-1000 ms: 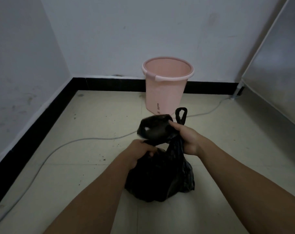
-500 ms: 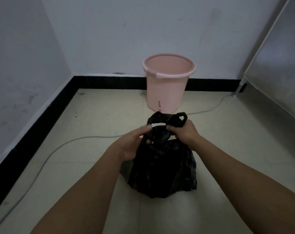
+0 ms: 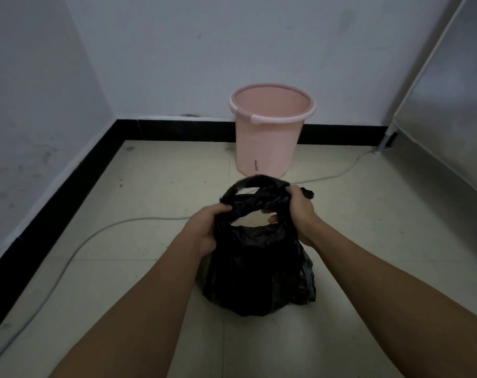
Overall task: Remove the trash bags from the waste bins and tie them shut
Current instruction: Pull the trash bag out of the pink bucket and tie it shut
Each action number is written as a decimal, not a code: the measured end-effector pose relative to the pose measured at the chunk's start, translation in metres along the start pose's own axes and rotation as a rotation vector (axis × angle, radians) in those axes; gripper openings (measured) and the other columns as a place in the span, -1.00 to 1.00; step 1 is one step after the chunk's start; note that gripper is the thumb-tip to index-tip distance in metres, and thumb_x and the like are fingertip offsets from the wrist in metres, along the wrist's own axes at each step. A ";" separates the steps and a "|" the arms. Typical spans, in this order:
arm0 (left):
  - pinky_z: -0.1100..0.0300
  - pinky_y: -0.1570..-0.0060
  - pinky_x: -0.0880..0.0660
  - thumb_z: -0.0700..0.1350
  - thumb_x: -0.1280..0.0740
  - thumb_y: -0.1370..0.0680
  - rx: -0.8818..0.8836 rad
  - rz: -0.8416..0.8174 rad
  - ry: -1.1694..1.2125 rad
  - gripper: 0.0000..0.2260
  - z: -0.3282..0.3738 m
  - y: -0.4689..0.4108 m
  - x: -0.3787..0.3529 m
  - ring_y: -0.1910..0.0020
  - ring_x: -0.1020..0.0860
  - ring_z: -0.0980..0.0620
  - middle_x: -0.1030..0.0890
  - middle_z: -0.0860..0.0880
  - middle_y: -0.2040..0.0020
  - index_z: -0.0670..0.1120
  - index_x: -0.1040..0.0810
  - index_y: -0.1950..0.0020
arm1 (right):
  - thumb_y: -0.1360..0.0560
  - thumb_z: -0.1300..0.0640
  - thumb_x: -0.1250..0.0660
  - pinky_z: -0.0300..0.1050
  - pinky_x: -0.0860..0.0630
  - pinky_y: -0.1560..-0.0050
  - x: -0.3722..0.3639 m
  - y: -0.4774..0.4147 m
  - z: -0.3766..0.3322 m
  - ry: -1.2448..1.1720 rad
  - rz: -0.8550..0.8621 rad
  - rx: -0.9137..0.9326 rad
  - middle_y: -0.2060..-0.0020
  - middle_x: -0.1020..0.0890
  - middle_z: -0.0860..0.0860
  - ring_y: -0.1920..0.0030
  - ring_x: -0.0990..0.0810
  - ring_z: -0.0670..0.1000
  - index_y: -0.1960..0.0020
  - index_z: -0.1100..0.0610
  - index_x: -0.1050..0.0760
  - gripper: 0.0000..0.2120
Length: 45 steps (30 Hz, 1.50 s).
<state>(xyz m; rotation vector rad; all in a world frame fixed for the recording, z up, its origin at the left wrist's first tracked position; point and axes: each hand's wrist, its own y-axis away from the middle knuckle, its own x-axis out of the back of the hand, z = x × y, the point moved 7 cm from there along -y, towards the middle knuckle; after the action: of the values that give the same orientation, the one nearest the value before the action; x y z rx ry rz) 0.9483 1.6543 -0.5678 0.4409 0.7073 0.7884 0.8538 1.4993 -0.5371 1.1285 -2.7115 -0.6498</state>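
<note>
A black trash bag (image 3: 256,271) sits on the tiled floor in front of me, its body bulging and its two handle loops crossed over each other at the top. My left hand (image 3: 207,227) grips the left handle strand. My right hand (image 3: 300,211) is closed on the right strand, whose end sticks out past the knuckles. A gap shows between the crossed strands and the bag's mouth. Behind the bag, against the back wall, stands a pink waste bin (image 3: 270,132) with no liner visible inside.
A grey cable (image 3: 101,233) snakes across the floor from the left front to the back right corner. White walls with a black skirting board (image 3: 54,192) close the left and back. A metal panel (image 3: 447,110) stands on the right.
The hands have moved apart a little, pulling the crossed handle loops wider. The camera view has dropped closer to the bag.
</note>
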 end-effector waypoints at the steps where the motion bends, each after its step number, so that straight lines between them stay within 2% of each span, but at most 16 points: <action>1: 0.10 0.09 -0.48 -0.12 -0.25 -0.53 -0.012 -0.032 0.028 -0.84 0.003 0.000 0.001 0.23 -0.55 -0.06 -0.62 -0.07 0.17 -0.13 -0.60 0.06 | -0.62 0.01 0.00 -0.04 -0.50 0.30 0.003 0.000 0.000 -0.044 0.014 -0.005 0.30 -0.68 0.18 0.42 -0.55 0.13 0.07 0.21 -0.56 -0.58; 4: 0.12 0.10 -0.47 -0.18 -0.25 -0.53 -0.075 -0.047 -0.015 -0.80 0.010 -0.002 0.007 0.08 -0.56 -0.01 -0.61 -0.02 0.00 -0.08 -0.59 -0.11 | -0.63 0.03 -0.02 -0.06 -0.48 0.34 0.009 -0.002 0.001 -0.103 0.032 -0.034 0.27 -0.66 0.18 0.43 -0.55 0.14 0.07 0.19 -0.52 -0.64; 6: 0.14 0.17 -0.53 -0.16 -0.27 -0.54 -0.041 -0.084 -0.067 -0.81 0.005 -0.003 0.003 0.00 -0.60 -0.04 -0.63 -0.04 -0.02 -0.07 -0.60 -0.10 | -0.62 0.04 -0.05 -0.10 -0.43 0.38 0.009 -0.002 0.003 -0.117 0.026 -0.043 0.25 -0.63 0.17 0.46 -0.51 0.12 0.05 0.20 -0.49 -0.68; 9: 0.18 0.26 -0.56 -0.11 -0.31 -0.53 0.029 -0.137 -0.129 -0.88 -0.005 0.001 -0.007 0.18 -0.60 -0.02 -0.63 -0.07 0.15 -0.10 -0.59 -0.01 | -0.60 0.05 -0.09 -0.15 -0.35 0.43 0.009 -0.004 0.005 -0.121 0.030 -0.041 0.28 -0.56 0.12 0.48 -0.45 0.07 0.06 0.21 -0.46 -0.73; 11: 0.20 0.26 -0.53 -0.20 -0.30 -0.53 0.009 -0.140 -0.210 -0.94 -0.005 0.001 -0.010 0.30 -0.54 0.01 -0.56 -0.06 0.30 -0.13 -0.54 0.03 | -0.59 0.08 -0.12 -0.14 -0.32 0.44 0.010 -0.006 0.005 -0.140 0.005 -0.048 0.30 -0.53 0.10 0.49 -0.41 0.04 0.07 0.21 -0.45 -0.77; 14: 0.17 0.21 -0.51 -0.26 -0.26 -0.53 0.034 -0.073 -0.287 -0.91 -0.005 0.000 -0.008 0.39 -0.51 0.00 -0.47 -0.03 0.44 -0.13 -0.50 0.17 | -0.56 0.09 -0.15 -0.18 -0.32 0.47 0.007 -0.011 0.008 -0.216 -0.133 -0.105 0.25 -0.53 0.09 0.49 -0.39 0.00 0.01 0.19 -0.44 -0.81; 18: 0.18 0.31 -0.53 -0.13 -0.27 -0.43 0.101 -0.079 -0.103 -0.92 -0.006 0.005 -0.004 0.34 -0.51 -0.04 -0.47 -0.06 0.29 -0.11 -0.50 0.24 | -0.50 0.11 -0.22 -0.24 -0.30 0.49 0.005 -0.010 0.010 -0.042 -0.197 -0.118 0.29 -0.48 0.06 0.50 -0.36 -0.02 0.07 0.17 -0.41 -0.89; 21: 0.12 0.26 -0.52 0.02 -0.31 -0.44 0.026 -0.115 0.030 -0.77 0.004 0.011 -0.002 0.33 -0.54 -0.08 -0.53 -0.08 0.26 -0.11 -0.53 0.03 | -0.48 0.15 -0.25 -0.26 -0.25 0.47 0.006 -0.011 0.007 0.145 -0.098 -0.023 0.37 -0.41 0.06 0.51 -0.33 -0.02 0.16 0.15 -0.37 -0.90; 23: 0.17 0.29 -0.54 0.05 -0.32 -0.50 0.001 -0.192 -0.035 -0.79 0.008 0.020 -0.011 0.38 -0.59 -0.04 -0.60 -0.06 0.30 -0.08 -0.58 0.06 | -0.48 0.15 -0.25 -0.23 -0.24 0.46 0.006 -0.012 0.005 0.158 -0.038 0.034 0.39 -0.39 0.06 0.51 -0.33 -0.01 0.19 0.16 -0.37 -0.88; 25: 0.22 0.32 -0.48 -0.09 -0.38 -0.46 -0.017 -0.257 -0.222 -0.94 0.005 0.023 -0.022 0.44 -0.52 0.06 -0.56 -0.02 0.35 -0.06 -0.60 0.16 | -0.49 0.13 -0.25 -0.20 -0.27 0.45 0.010 -0.014 0.002 0.183 0.021 0.059 0.44 -0.41 0.05 0.51 -0.36 0.00 0.26 0.16 -0.38 -0.83; 29: 0.29 0.48 -0.31 -0.37 -0.40 -0.41 -0.073 -0.015 -0.580 -0.82 0.000 0.008 -0.010 0.64 -0.29 0.09 -0.39 -0.01 0.61 -0.16 -0.49 0.30 | -0.50 0.12 -0.26 -0.20 -0.34 0.48 0.011 -0.012 0.001 0.118 0.062 0.042 0.47 -0.46 0.09 0.55 -0.40 0.01 0.22 0.21 -0.43 -0.82; 31: 0.34 0.56 -0.27 -0.41 -0.35 -0.42 -0.095 0.163 -0.599 -0.77 0.001 0.006 -0.001 0.69 -0.29 0.07 -0.37 -0.02 0.68 -0.18 -0.46 0.38 | -0.51 0.14 -0.25 -0.19 -0.37 0.45 0.006 -0.009 0.003 0.056 0.043 0.023 0.40 -0.49 0.13 0.53 -0.43 0.03 0.16 0.23 -0.45 -0.84; 34: 0.29 0.56 -0.33 -0.42 -0.27 -0.46 -0.135 0.377 -0.474 -0.90 0.002 0.001 0.014 0.66 -0.36 0.00 -0.45 -0.13 0.54 -0.27 -0.53 0.21 | -0.55 0.11 -0.24 -0.18 -0.39 0.41 -0.002 -0.004 0.003 0.071 0.002 0.018 0.33 -0.52 0.14 0.47 -0.47 0.05 0.12 0.23 -0.46 -0.82; 38: 0.14 0.47 -0.54 -0.44 -0.19 -0.49 -0.123 0.329 -0.119 -0.85 0.003 -0.002 0.013 0.53 -0.60 -0.05 -0.60 -0.24 0.28 -0.31 -0.53 0.06 | -0.58 0.03 -0.21 -0.08 -0.47 0.35 -0.003 -0.006 0.003 0.071 0.029 0.004 0.28 -0.62 0.17 0.39 -0.56 0.09 -0.01 0.24 -0.52 -0.73; 42: 0.05 0.28 -0.54 -0.34 -0.40 -0.34 -0.260 0.350 -0.107 -0.98 0.020 0.006 0.016 0.39 -0.54 -0.11 -0.58 -0.19 0.35 -0.26 -0.61 0.25 | -0.60 0.04 -0.18 -0.03 -0.56 0.24 0.000 -0.009 0.004 -0.105 0.052 -0.024 0.08 -0.68 0.13 0.30 -0.66 0.10 -0.06 0.19 -0.54 -0.74; 45: 0.08 0.31 -0.49 -0.14 -0.46 -0.35 -0.310 0.395 -0.151 -0.85 0.027 0.010 0.019 0.42 -0.51 -0.06 -0.55 -0.13 0.41 -0.21 -0.60 0.31 | -0.59 0.02 -0.18 0.11 -0.61 0.01 0.006 -0.012 0.005 -0.188 0.117 -0.038 0.04 -0.68 0.19 0.21 -0.68 0.16 -0.03 0.20 -0.54 -0.73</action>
<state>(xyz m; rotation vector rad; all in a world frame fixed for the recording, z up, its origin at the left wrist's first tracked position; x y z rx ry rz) 0.9719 1.6722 -0.5509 0.3562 0.3492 1.2029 0.8559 1.4890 -0.5473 0.9356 -2.8804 -0.8244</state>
